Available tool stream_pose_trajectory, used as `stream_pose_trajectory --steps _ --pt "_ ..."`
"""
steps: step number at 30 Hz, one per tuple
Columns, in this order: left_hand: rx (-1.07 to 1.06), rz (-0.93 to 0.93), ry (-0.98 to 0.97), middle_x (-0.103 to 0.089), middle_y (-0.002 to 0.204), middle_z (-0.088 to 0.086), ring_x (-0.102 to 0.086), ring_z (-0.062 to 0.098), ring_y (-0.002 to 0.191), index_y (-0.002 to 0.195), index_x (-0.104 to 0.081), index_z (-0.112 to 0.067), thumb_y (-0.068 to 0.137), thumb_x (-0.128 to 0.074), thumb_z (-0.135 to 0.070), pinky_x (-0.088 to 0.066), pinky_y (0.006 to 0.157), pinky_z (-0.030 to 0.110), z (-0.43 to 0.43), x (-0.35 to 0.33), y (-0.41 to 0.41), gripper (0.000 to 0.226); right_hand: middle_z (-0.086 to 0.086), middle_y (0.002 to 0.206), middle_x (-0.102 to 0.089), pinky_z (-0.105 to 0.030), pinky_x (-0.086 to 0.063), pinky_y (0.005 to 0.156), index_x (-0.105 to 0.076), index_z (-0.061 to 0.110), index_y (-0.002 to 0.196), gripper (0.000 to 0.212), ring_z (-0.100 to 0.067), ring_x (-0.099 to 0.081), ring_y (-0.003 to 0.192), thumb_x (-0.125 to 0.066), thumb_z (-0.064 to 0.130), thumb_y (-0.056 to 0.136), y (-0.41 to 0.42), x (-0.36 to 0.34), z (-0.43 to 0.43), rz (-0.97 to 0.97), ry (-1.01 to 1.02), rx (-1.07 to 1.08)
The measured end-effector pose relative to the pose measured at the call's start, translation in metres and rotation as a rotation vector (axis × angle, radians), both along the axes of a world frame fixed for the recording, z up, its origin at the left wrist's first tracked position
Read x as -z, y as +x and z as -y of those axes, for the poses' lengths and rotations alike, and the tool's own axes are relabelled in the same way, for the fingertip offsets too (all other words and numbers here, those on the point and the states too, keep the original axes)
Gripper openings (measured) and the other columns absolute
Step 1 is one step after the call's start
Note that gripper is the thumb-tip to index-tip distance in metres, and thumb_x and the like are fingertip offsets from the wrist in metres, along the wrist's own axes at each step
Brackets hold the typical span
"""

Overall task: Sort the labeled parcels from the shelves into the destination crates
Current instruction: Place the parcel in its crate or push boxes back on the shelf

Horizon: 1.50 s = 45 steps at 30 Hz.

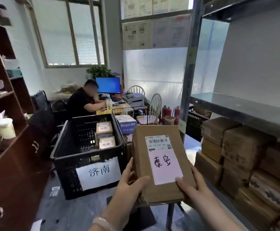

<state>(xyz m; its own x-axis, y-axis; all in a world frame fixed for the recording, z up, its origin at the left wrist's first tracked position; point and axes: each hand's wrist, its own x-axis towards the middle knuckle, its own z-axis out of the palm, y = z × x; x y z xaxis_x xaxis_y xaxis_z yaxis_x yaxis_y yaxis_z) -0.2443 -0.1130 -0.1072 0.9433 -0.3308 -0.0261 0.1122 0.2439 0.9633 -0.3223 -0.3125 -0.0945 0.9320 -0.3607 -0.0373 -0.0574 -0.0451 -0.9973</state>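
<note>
At six o'clock, closest to the camera, the fingers (143,179) of the left hand (131,184) curl round the near left corner of a cardboard parcel (142,155), thumb laid flat on its top face. The right hand (196,187) grips the near right corner in the same way, its thumb touching the near corner of the pink label (166,165). The parcel is held in the air, label up, tilted toward the viewer.

The pink label carries the handwritten characters 泰安, below a printed barcode sticker (158,141).

At nine o'clock from the parcel stands a black crate (62,147) on the floor, its white sign (98,172) reading 济南. Two parcels (104,129) lie inside it, and their pink labels appear to match that sign. At three o'clock, stacked parcels (245,147) fill the lower tier of the metal shelf (235,104). At one o'clock, behind the shelf post, a second black crate (194,124) shows no sign that I can read.

My judgement is that the step in hand is reading the destination. The held label does not match the nearest crate, so this parcel should not go there. The next move calls for finding a crate marked 泰安, perhaps the one behind the post, and carrying the parcel to it.
</note>
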Motion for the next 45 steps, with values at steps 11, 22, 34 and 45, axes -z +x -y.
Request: stream_pose_trajectory --steps 11,22,34,45 --pt "-0.01 0.075 0.074 -0.052 0.125 -0.016 -0.063 0.007 0.11 0.138 -0.037 -0.058 0.056 -0.093 -0.051 -0.058 0.078 0.025 0.042 -0.019 0.13 0.099 0.007 0.106 -0.073 -0.045 -0.059 0.073 -0.057 0.035 0.129 0.087 -0.022 -0.072 0.09 -0.085 0.042 0.047 0.142 0.025 0.056 -0.013 0.328 0.015" --pt "-0.037 0.407 0.572 -0.037 0.154 -0.007 -0.037 0.009 0.138 0.152 -0.025 -0.045 0.086 -0.06 -0.061 -0.036 0.114 0.033 0.029 -0.027 0.329 0.077 0.004 0.111 -0.066 -0.042 -0.059 0.066 -0.048 0.035 0.13 0.09 -0.021 -0.071 0.09 -0.081 0.061 0.05 0.329 -0.01 0.097 0.089 0.174 0.296" --pt "-0.091 0.487 0.75 -0.02 0.16 -0.018 -0.013 0.0 0.145 0.134 -0.023 -0.066 0.086 -0.046 -0.069 -0.018 0.116 0.03 0.039 -0.005 0.457 0.053 0.006 0.097 -0.059 -0.031 -0.057 0.053 -0.05 0.025 0.122 0.04 -0.016 -0.063 0.083 -0.068 0.038 0.089 0.516 0.029 0.129 -0.142 0.03 0.279" --pt "-0.185 0.479 1.051 -0.009 0.16 -0.021 -0.002 -0.008 0.139 0.137 -0.011 -0.065 0.081 -0.032 -0.074 -0.01 0.118 0.035 0.061 -0.008 0.524 0.061 -0.006 0.102 -0.057 -0.048 -0.054 0.082 -0.049 0.019 0.113 0.04 -0.026 -0.058 0.09 -0.065 0.045 0.087 0.679 0.08 0.153 -0.374 -0.178 0.177"
